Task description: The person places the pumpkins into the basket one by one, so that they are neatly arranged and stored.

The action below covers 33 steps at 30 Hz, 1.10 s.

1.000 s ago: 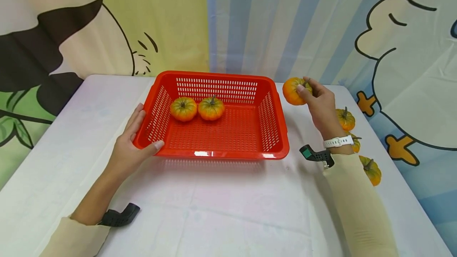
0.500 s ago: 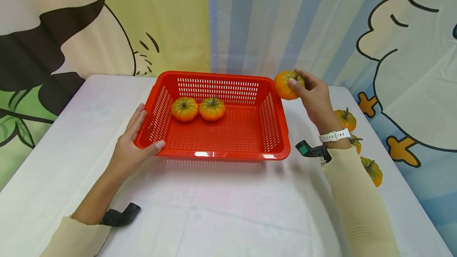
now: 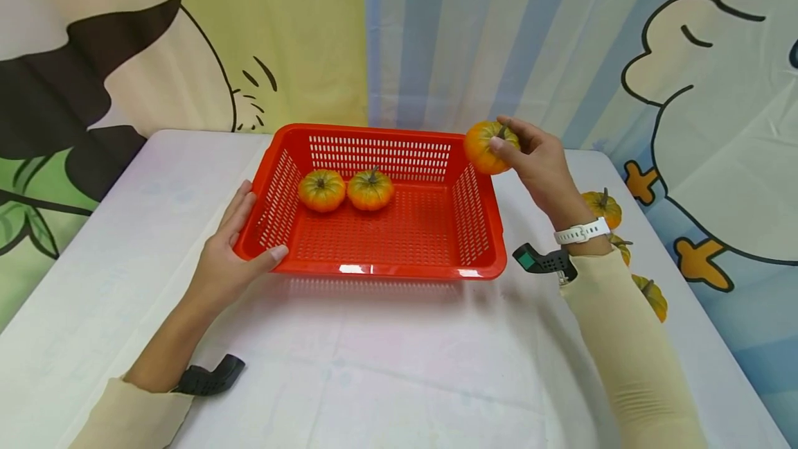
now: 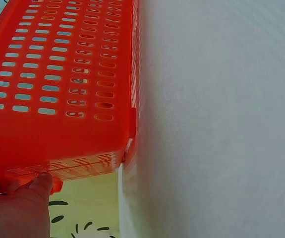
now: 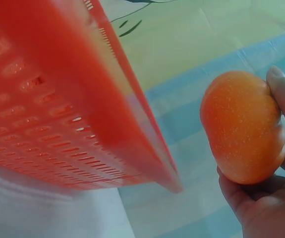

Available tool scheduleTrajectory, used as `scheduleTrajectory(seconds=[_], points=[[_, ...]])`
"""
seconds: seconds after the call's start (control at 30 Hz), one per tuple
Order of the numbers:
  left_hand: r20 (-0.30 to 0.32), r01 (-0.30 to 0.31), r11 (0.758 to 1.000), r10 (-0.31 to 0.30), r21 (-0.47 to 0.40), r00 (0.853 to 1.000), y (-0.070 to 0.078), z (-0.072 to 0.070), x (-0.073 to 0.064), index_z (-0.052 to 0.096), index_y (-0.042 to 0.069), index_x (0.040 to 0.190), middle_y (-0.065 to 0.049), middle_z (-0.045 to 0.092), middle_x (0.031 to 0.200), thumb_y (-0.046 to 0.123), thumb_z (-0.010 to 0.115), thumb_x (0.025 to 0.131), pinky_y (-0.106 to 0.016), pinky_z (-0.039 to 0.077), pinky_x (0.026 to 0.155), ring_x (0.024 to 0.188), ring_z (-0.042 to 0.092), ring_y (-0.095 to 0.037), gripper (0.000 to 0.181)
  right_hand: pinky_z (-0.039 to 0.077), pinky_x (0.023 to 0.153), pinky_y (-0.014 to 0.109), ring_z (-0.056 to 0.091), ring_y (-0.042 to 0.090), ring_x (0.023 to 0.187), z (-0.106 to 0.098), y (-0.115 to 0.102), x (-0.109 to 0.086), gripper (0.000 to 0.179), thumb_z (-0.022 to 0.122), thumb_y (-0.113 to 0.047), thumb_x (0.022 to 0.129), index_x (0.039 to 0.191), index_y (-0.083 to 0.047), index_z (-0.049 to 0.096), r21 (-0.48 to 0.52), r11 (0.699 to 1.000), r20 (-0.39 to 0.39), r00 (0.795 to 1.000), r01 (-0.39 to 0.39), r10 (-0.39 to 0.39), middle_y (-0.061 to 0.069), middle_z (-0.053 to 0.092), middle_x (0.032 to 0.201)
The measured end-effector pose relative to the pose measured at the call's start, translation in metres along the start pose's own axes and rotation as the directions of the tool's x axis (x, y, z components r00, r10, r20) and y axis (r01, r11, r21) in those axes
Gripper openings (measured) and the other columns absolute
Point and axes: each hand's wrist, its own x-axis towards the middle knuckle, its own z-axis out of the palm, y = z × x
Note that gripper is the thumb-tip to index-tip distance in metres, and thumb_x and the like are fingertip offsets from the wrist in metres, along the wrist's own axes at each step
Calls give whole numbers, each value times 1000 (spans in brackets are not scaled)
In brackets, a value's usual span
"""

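Note:
My right hand [image 3: 541,166] pinches a small orange-yellow pumpkin [image 3: 486,148] by its top, thumb near the stem. It hangs at the far right corner of a red plastic basket [image 3: 374,270], over the rim; the right wrist view shows the orange underside of the pumpkin [image 5: 244,126] apart from the basket wall [image 5: 83,74]. Inside the basket, toward the left, two similar pumpkins [image 3: 321,190] sit side by side. At the basket's left end, my left hand [image 3: 227,251] holds the edge, its thumb over the rim and its other fingers along the outside.
Several more pumpkins [image 3: 602,208] lie along the right side of the white-covered table [image 3: 386,366], partly hidden behind the right forearm. A cartoon-printed curtain [image 3: 449,33] hangs behind the table.
My right hand has carried its pumpkin leftward and slightly up, from beside the basket to its right rim. The left hand and the basket have stayed in place.

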Motion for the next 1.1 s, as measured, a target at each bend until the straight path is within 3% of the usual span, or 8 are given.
scheduleTrajectory(seconds=[0.3,0.67,1.1], points=[[-4,2,1000,-2,4,1000,0,-1,0,16,21,156,16,10,160,26,73,87,-30,42,100,145,13,-8,90,50,91,23,54,24,111,7,-12,3,57,69,-27,92,143,-10,50,8,1000,74,997,17,-17,12,52,133],[-4,-6,1000,6,7,1000,0,-2,0,16,22,156,19,10,159,25,73,87,-26,42,99,145,13,-8,90,53,87,23,58,23,105,15,-20,11,56,68,-29,92,142,-10,51,-97,995,199,980,32,-12,10,57,128],[-3,-8,1000,8,-4,1000,0,-1,0,17,20,156,16,11,160,24,73,86,-26,43,98,145,14,-9,90,53,84,24,58,23,103,33,-26,23,53,70,-25,91,139,-9,54,-21,1000,273,962,13,-7,11,59,124]])
